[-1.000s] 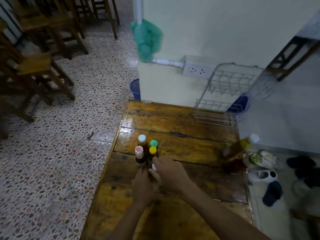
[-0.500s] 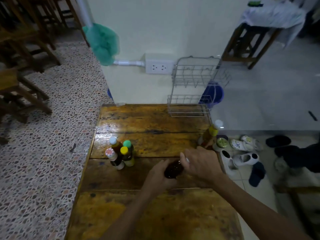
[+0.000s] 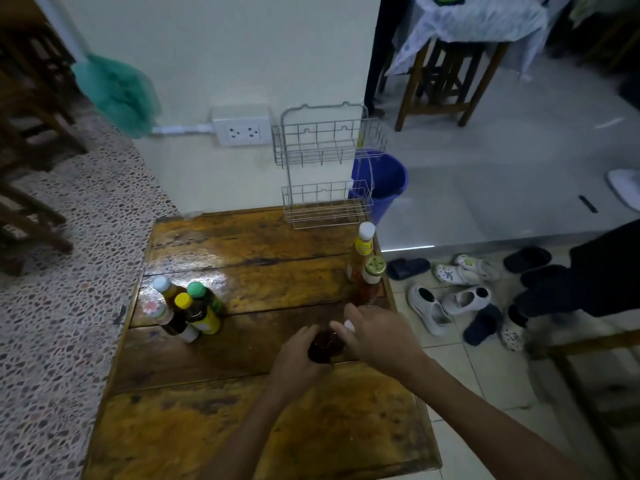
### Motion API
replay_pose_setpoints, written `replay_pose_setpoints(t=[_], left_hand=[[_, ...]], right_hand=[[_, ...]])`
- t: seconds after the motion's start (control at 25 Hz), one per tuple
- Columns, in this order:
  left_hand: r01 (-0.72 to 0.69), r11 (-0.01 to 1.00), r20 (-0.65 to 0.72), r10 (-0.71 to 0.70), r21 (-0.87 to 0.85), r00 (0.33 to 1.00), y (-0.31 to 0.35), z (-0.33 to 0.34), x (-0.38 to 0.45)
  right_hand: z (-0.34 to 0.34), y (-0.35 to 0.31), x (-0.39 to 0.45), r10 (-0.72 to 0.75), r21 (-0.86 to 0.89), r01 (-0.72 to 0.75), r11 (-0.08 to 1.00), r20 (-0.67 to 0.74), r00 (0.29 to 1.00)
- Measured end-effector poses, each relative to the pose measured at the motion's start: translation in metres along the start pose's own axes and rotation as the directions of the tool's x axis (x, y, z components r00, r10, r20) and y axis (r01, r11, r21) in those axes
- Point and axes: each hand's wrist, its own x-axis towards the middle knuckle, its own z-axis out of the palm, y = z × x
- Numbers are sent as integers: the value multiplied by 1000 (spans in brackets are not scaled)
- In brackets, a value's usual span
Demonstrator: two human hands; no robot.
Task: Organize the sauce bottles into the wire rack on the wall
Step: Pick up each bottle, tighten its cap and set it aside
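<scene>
Both hands hold one dark sauce bottle (image 3: 325, 345) over the middle of the wooden table (image 3: 242, 244). My left hand (image 3: 298, 358) wraps its lower body, and my right hand (image 3: 377, 336) grips its white-capped top. A cluster of several bottles (image 3: 185, 311) with white, green, yellow and flowered caps stands at the table's left. Two more bottles (image 3: 365, 263) stand at the right edge. The two-tier wire rack (image 3: 325, 164) hangs bare on the wall beyond the table's far edge.
A blue bucket (image 3: 384, 181) sits on the floor right of the rack. Shoes and sandals (image 3: 460, 292) lie right of the table. A wall socket (image 3: 242, 128) and green netting (image 3: 117, 88) are left of the rack. Wooden chairs (image 3: 31, 140) stand far left.
Both hands took the dark bottle from the left cluster and carried it rightward to the table's middle. The view swung right, bringing the rack to centre.
</scene>
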Motion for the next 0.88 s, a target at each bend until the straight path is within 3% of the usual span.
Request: replay_pose_setpoints(t=[0.04,0.16,0.36,0.44,0.56,0.6,0.68,0.76,0.84,0.88], left_hand=[[-13,998,30,15,-54,999,3,-5,1],[-73,996,42,70,58,997,12,-10,5],[-40,944,-33,53,327,998,23,5,0],[-4,895,-45,26,446,999,23,13,-4],[2,823,-15,8,568,1000,19,24,-9],[-4,820,-10,12,572,1000,17,27,-10],[-10,851,9,7,526,1000,15,25,-7],[-38,942,105,3,333,994,15,15,0],[-70,989,237,38,129,971,18,4,3],[-80,991,268,49,106,962,20,1,3]], right_hand=[[-2,5,-2,-65,-31,64,997,-31,997],[-9,20,-6,-127,-91,119,989,-100,987],[3,22,-14,91,19,-91,996,-28,995],[23,24,-26,168,3,-169,986,93,981],[40,29,-36,57,-97,-22,995,368,928],[39,28,-38,36,-91,0,996,384,922],[33,23,-43,31,-37,-21,999,270,962],[22,18,-46,90,111,-103,988,111,990],[15,19,-48,74,126,-77,989,27,997],[12,19,-48,41,102,-42,994,4,999]])
